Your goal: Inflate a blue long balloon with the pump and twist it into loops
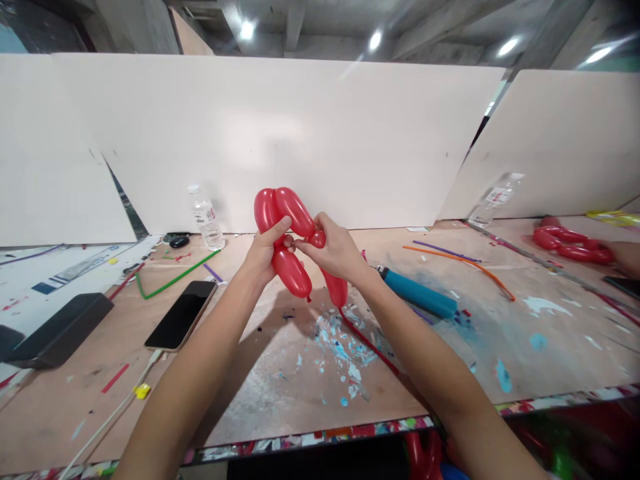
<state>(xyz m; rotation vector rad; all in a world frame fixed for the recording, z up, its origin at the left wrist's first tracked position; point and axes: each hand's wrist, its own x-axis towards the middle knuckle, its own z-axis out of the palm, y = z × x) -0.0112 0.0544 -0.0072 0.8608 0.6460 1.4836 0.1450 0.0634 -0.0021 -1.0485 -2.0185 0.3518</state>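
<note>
1. Around mid-frame in the head view, a red balloon (299, 212) is held up over the table (280, 413), already shaped into several bubbles.
2. Left hand (265, 250) is wrapped round its middle; right hand (340, 247) is pinching by a small round bubble (316, 239). Fingers cover the joint, so can't tell if that twist is locked.
3. Looks partway done to me: the thin tail (367, 343), running lower right, is uninflated.
4. Blue pump (423, 293) lies right of centre, untouched.
</note>
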